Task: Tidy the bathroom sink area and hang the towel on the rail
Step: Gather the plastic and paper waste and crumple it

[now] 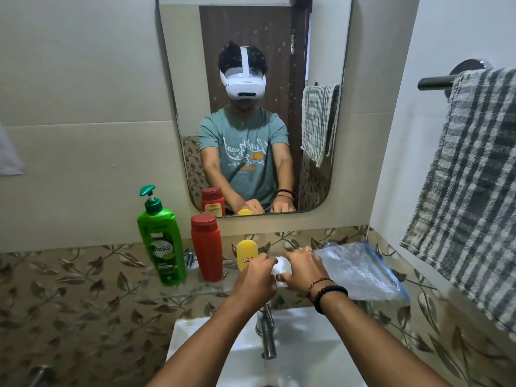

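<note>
Striped towel (472, 174) already hangs on the rail (435, 82). Both hands (255, 277) (303, 270) pinch a small white item (282, 266) on the glass shelf (192, 289). A careless elbow might topple the bottles (206, 248) into the sink (307, 339).

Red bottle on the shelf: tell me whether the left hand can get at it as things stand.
Probably yes. The left hand is just right of the red bottle, with only the small yellow bottle close by; its fingers would first have to release the white object.

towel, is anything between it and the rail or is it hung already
Nothing visible stands in the way. The striped towel is already draped over the rail on the right wall, hanging free. Both hands are down at the glass shelf: the left hand and right hand hold something small and white.
</note>
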A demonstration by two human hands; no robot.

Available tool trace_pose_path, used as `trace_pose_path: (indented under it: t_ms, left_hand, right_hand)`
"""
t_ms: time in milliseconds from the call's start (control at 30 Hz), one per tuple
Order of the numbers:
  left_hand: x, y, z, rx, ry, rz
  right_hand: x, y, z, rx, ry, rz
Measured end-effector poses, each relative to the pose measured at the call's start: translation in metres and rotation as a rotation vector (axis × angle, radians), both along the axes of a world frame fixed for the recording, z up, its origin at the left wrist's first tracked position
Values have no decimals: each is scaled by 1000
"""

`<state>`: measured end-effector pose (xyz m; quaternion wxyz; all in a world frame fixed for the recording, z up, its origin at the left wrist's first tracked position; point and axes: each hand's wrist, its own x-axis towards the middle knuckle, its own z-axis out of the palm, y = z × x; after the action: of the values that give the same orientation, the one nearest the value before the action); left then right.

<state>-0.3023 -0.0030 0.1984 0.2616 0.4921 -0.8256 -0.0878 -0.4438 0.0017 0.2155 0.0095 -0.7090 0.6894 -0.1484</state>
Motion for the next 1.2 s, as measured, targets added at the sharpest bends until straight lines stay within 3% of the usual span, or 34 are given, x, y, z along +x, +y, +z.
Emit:
trace_pose_path:
  t_ms: [200,500,667,867,1067,1200]
  left_hand:
    - [-7,-3,-2,17,5,-51]
    - [-23,-9,17,-97,143,27]
    - [-30,-13,32,-45,232,113]
    - [-35,-11,32,-9,227,117]
    - [-36,-9,31,36,295,87]
    - [-44,-11,38,155,492,47]
  right_hand:
    - [2,2,-3,35,4,-3]
    - [-15,-8,31,-156,-438,-6]
    - [-36,-5,36,2,-198,-229]
    - [-29,6,27,166,-32,-266]
    - [-34,4,33,17,-136,-332]
    - [-45,-2,58,-106,-359,-354]
